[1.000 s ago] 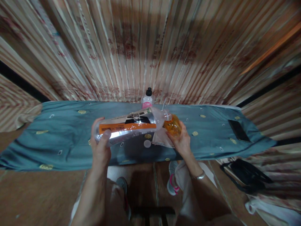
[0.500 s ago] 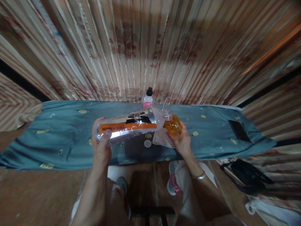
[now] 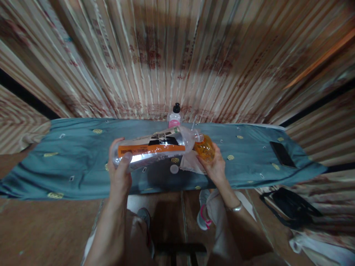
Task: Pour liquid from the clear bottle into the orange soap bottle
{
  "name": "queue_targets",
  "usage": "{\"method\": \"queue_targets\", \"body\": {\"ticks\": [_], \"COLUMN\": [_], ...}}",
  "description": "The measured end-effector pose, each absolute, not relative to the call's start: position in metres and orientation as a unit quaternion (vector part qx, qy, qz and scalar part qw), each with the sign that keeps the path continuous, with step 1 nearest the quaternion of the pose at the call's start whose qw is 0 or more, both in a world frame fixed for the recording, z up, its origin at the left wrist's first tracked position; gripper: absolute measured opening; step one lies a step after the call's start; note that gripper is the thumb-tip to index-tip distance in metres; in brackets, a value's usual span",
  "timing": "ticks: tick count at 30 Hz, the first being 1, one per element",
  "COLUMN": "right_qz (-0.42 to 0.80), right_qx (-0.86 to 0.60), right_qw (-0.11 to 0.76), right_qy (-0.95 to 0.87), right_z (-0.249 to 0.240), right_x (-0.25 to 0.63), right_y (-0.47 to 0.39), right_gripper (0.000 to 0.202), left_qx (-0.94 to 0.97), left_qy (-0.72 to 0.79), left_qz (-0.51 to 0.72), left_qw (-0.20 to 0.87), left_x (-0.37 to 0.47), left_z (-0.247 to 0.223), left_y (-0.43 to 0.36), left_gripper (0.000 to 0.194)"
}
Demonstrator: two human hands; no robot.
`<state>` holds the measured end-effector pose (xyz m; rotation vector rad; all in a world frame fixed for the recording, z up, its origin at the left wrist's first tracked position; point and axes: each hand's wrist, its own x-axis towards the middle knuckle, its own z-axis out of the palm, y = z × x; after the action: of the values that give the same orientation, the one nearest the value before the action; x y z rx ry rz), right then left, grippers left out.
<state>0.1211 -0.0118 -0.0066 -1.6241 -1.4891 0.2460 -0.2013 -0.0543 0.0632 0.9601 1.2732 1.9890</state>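
Note:
My left hand [image 3: 121,162] is wrapped round the base of a large clear bottle [image 3: 155,146] with an orange, black and silver label. The bottle lies nearly level in the air, its neck pointing right. Its mouth meets the top of a small amber container [image 3: 204,148], which my right hand [image 3: 217,166] grips from the right and below. Whether liquid passes between them cannot be made out. Beneath them, a white round cap [image 3: 174,169] and a crumpled pale sheet or bag [image 3: 191,163] lie on the cloth.
Behind the large bottle stands a clear bottle with a black top and pink label [image 3: 174,120]. A dark phone [image 3: 282,154] lies at the right of the teal-covered table [image 3: 83,159]. Striped curtains hang behind, and a black bag [image 3: 291,207] is at the lower right.

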Motion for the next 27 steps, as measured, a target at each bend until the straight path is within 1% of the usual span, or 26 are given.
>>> {"method": "queue_targets", "body": {"ticks": [7,12,18,24,27], "right_qz": [0.11,0.114,0.102,0.11,0.107], "right_qx": [-0.654,-0.66,-0.655,-0.66,-0.658], "right_qw": [0.444,0.439,0.442,0.44,0.444], "right_qy": [-0.602,-0.599,-0.605,-0.6,-0.599], "right_z": [-0.0052,-0.0048,-0.0061,-0.006,-0.0058], "right_x": [0.1225,0.1222,0.1223,0.1223,0.1215], "right_y": [-0.0121,-0.0125,-0.0125,-0.0119,-0.012], "right_gripper": [0.094,0.096,0.095,0.095,0.096], "left_qx": [0.371,0.369,0.386,0.374,0.381], "left_qy": [0.484,0.489,0.51,0.499,0.503], "left_qz": [0.741,0.737,0.721,0.73,0.724], "left_qw": [0.281,0.285,0.265,0.281,0.279], "left_x": [-0.202,-0.2018,-0.2008,-0.2007,-0.2009], "left_z": [0.0612,0.0625,0.0642,0.0643,0.0638], "left_y": [-0.0534,-0.0538,-0.0541,-0.0554,-0.0556], "left_gripper": [0.057,0.056,0.053,0.057,0.055]}}
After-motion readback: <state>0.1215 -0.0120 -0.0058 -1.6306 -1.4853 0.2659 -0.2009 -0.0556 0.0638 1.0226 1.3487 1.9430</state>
